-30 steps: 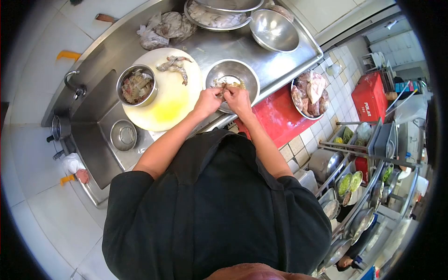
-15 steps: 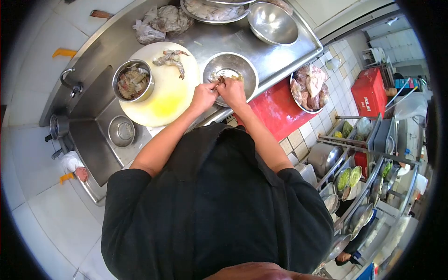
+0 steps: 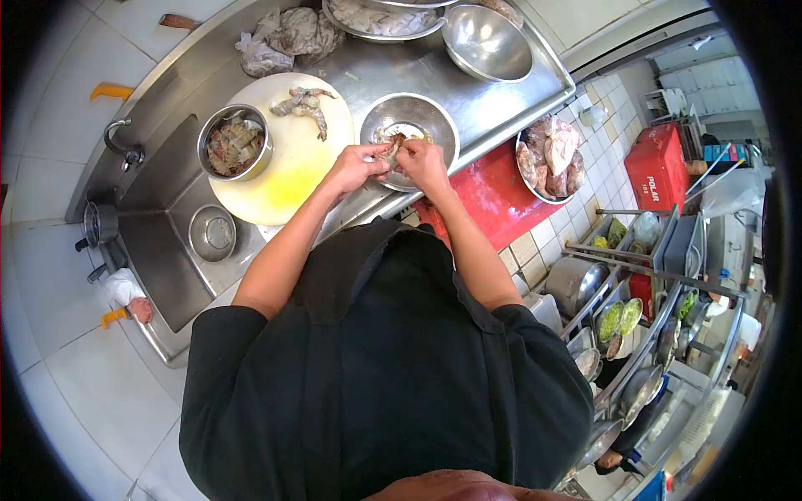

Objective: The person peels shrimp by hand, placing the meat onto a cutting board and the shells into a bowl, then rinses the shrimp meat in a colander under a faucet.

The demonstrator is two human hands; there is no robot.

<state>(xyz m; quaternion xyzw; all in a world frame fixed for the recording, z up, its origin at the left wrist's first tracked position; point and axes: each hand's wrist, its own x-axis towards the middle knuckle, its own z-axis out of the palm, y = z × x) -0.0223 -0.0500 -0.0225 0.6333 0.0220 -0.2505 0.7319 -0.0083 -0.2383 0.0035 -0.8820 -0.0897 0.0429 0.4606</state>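
Observation:
Between the fingertips of my left hand (image 3: 357, 167) and my right hand (image 3: 424, 164) is a shrimp (image 3: 390, 152), partly hidden by the fingers. Both hands are closed on it over the near side of a steel bowl (image 3: 447, 125) that has pale pieces inside. To the left, several grey unpeeled shrimp (image 3: 306, 107) lie on a round white cutting board (image 3: 288, 190) with a yellow stain. On the board's left side stands a steel pot (image 3: 266, 159) holding shrimp shells (image 3: 234, 144).
A steel sink (image 3: 159, 259) at left holds a small metal bowl (image 3: 212, 234). Behind are plastic bags (image 3: 292, 37) and another steel bowl (image 3: 489, 43). A basin of raw meat (image 3: 551, 159) sits beside a red surface (image 3: 493, 196) at right. Shelving (image 3: 643, 267) with food containers stands farther right.
My left hand has shifted slightly left, opening a small gap between the two hands, so more of the shrimp shows. The whole view has shifted a little.

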